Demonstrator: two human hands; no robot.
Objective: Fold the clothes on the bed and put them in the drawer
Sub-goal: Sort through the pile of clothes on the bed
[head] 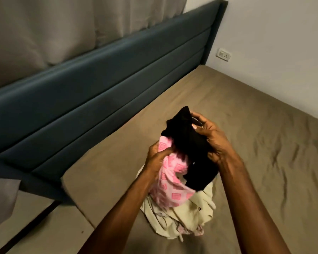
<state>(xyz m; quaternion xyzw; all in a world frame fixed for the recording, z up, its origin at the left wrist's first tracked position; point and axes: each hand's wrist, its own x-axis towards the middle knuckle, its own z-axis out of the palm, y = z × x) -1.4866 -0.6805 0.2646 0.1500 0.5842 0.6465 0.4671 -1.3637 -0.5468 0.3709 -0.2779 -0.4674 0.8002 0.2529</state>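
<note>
Black garment (pixel 189 142): bunched in the air above the bed (pixel 246 125), my right hand (pixel 212 138) curled round it
Pink patterned garment (pixel 168 180): gripped by my left hand (pixel 157 156), fingers curled
Cream clothes (pixel 182 215): heaped on the sheet below
Headboard (pixel 99 79): dark blue, beyond

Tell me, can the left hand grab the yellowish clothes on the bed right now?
Probably not yet: the left hand grips the pink patterned garment, which hangs over the pale yellow clothes. It would need to let go first.
</note>
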